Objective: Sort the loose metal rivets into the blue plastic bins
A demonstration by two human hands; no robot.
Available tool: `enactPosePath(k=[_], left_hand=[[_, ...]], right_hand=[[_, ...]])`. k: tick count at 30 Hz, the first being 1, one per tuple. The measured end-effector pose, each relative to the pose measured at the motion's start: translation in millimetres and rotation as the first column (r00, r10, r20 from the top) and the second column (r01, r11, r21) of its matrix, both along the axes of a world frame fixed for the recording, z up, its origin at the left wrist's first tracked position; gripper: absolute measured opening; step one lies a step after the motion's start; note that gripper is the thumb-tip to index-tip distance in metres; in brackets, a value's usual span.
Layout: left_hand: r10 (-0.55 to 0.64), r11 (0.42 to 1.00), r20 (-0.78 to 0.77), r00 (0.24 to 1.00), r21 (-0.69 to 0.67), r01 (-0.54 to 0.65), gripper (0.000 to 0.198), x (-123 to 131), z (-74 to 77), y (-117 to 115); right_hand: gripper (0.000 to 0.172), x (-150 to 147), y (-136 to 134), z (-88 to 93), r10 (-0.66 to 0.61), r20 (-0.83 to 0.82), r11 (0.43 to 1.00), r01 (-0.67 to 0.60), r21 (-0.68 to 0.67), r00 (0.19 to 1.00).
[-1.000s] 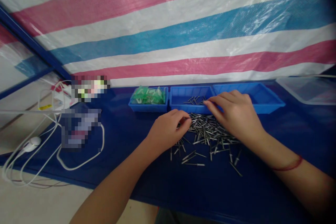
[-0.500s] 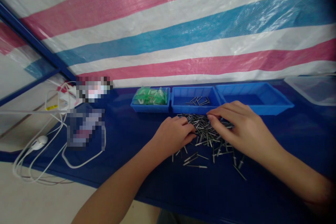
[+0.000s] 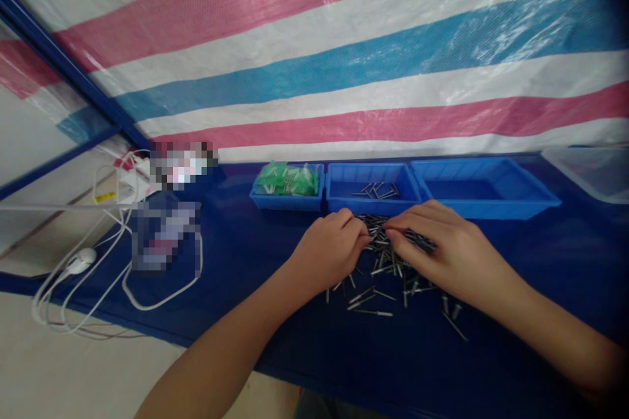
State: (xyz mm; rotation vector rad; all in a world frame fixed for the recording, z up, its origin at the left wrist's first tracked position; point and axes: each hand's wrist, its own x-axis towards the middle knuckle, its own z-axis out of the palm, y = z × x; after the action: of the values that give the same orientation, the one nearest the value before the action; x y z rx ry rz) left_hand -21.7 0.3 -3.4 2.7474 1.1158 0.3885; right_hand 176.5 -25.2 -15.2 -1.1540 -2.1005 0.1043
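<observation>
A heap of metal blind rivets [image 3: 393,260] lies on the dark blue tabletop, with several strays along its near side. At the heap's left edge my left hand [image 3: 335,245] has its fingers curled in and the thumb close to them; whatever they grip is hidden. My right hand [image 3: 437,236] reaches over the heap's right part, thumb and fingertips drawn together in a pinch, and I cannot make out what is between them. Just behind the hands stands a blue bin [image 3: 371,201] with a few rivets in it.
To its left, another blue bin [image 3: 286,203] holds green-and-clear plastic packets [image 3: 287,179]. A wider blue bin [image 3: 486,209] stands at the right, near a clear plastic lid or box [image 3: 590,173]. White cables [image 3: 142,306] and a plug [image 3: 82,260] trail at the left. Striped sheeting [image 3: 344,78] hangs behind.
My left hand has moved slightly up and inward, its fingers curling tighter. The right hand's fingertips have come nearer to it over the heap. The whole view has shifted a little.
</observation>
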Motion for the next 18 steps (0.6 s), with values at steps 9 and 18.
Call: enactPosePath(k=[9,18], left_hand=[[0.046,0.978,0.401,0.915,-0.203,0.04,0.016,2.9,-1.6,-2.5],[0.002,0.966,0.425,0.905,-0.234,0.108,0.02,3.3,-1.2,-2.7]], right_hand=[[0.023,-7.7,-4.4,-9.6,-0.099,-0.323,0.931,-0.027,-0.364,0.941],[0.017,-5.0,-7.1,-6.4,-0.122,-0.302,0.959,0.035,-0.28,0.946]])
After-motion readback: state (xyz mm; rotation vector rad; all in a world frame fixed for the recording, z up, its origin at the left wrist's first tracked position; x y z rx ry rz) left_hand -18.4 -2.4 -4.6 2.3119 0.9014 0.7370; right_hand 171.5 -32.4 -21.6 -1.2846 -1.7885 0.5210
